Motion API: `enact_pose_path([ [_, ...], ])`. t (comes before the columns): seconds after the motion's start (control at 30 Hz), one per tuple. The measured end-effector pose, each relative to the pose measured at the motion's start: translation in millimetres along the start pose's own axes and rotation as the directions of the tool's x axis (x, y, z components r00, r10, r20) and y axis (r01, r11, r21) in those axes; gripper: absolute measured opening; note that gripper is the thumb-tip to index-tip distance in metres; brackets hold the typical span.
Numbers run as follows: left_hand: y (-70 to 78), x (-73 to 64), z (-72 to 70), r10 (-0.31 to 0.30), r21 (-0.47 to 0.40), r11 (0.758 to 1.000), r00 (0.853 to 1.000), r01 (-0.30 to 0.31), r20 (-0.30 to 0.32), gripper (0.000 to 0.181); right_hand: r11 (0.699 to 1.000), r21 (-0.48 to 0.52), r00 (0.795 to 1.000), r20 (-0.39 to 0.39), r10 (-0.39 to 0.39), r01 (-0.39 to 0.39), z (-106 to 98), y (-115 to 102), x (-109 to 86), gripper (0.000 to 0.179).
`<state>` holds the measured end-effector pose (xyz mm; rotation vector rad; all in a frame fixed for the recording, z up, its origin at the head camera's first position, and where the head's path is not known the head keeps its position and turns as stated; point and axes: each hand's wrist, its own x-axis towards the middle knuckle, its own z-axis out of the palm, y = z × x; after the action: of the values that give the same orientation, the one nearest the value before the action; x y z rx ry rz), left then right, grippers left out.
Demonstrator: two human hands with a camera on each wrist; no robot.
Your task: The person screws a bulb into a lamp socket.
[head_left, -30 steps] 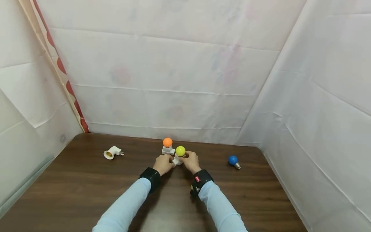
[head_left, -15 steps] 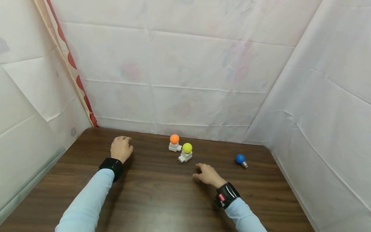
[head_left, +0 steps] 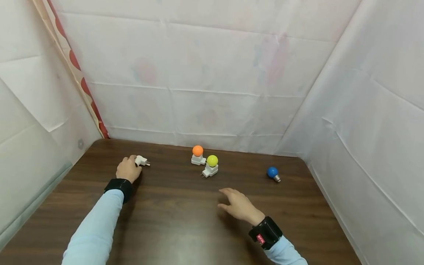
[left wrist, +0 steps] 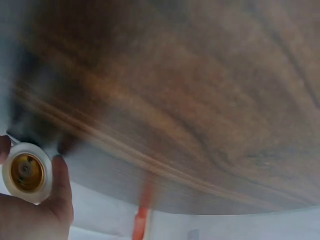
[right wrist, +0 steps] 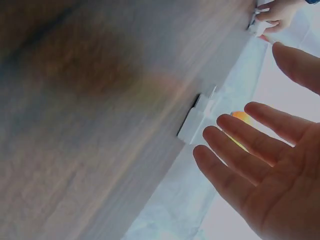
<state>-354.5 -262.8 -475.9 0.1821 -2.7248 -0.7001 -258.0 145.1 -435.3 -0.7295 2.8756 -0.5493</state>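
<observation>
At the table's left, my left hand point(head_left: 128, 170) holds a white plug-in lamp holder point(head_left: 141, 161), its prongs pointing right. In the left wrist view the thumb and a finger point(left wrist: 61, 182) flank its round opening, which shows a brass-coloured screw socket point(left wrist: 27, 172). My right hand point(head_left: 243, 207) hovers over the table's middle right with fingers spread and nothing held. Beyond it, a yellow bulb point(head_left: 212, 161) stands upright in a white lamp holder point(head_left: 210, 170). Just behind, an orange bulb point(head_left: 197, 150) stands in a second white holder point(head_left: 198, 160).
A loose blue bulb point(head_left: 272, 172) lies at the right, its metal screw base toward the front. The brown wood-grain table point(head_left: 179, 221) meets white sheet walls point(head_left: 198, 73) at the back and both sides.
Both hands have left the yellow bulb's holder. My left hand has moved left and taken hold of the third lamp holder. My right hand has drawn back to the right, fingers spreading.
</observation>
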Motion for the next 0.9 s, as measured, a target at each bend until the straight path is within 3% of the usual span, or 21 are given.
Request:
enact_pose_path([
  [0.1, 7.8, -2.6, -3.3, 0.074, -0.035, 0.997, 0.997, -0.074, 0.021, 0.045, 0.999, 0.04, 1.0, -0.015, -0.001, 0.001, 1, -2, 0.3, 0.048],
  [0.2, 22.6, -9.5, -5.0, 0.166, -0.077, 0.984, 0.985, -0.162, 0.051, 0.046, 0.996, 0.088, 0.999, -0.042, 0.006, -0.002, 1, -3, 1.0, 0.046],
  [0.3, 42.6, -23.7, -3.1, 0.24, -0.12, 0.966, 0.966, -0.228, 0.093, 0.046, 0.991, 0.134, 0.997, -0.075, 0.011, -0.001, 1, -4, 0.3, 0.044],
  [0.4, 66.6, -43.7, -2.4, 0.283, -0.176, 0.951, 0.947, -0.256, 0.151, 0.045, 0.986, 0.168, 0.993, -0.121, 0.01, 0.011, 0, -6, 0.0, 0.041],
  [0.53, 96.5, -71.0, -6.3, 0.3, -0.267, 0.935, 0.923, -0.235, 0.241, 0.042, 0.979, 0.2, 0.982, -0.188, -0.003, 0.041, 1, -16, 1.2, 0.038],
  [0.7, 124.3, -100.0, -10.8, 0.288, -0.366, 0.918, 0.89, -0.152, 0.353, 0.039, 0.96, 0.258, 0.971, -0.234, -0.051, 0.112, 10, -38, 4.2, 0.038],
  [0.8, 136.3, -111.9, -13.7, 0.288, -0.396, 0.91, 0.875, -0.124, 0.388, 0.037, 0.938, 0.317, 0.971, -0.228, -0.068, 0.14, 15, -49, 7.5, 0.038],
  [0.9, 145.9, -117.3, -16.4, 0.304, -0.388, 0.91, 0.869, -0.145, 0.391, 0.036, 0.923, 0.361, 0.972, -0.229, -0.055, 0.137, 19, -55, 11.2, 0.037],
])
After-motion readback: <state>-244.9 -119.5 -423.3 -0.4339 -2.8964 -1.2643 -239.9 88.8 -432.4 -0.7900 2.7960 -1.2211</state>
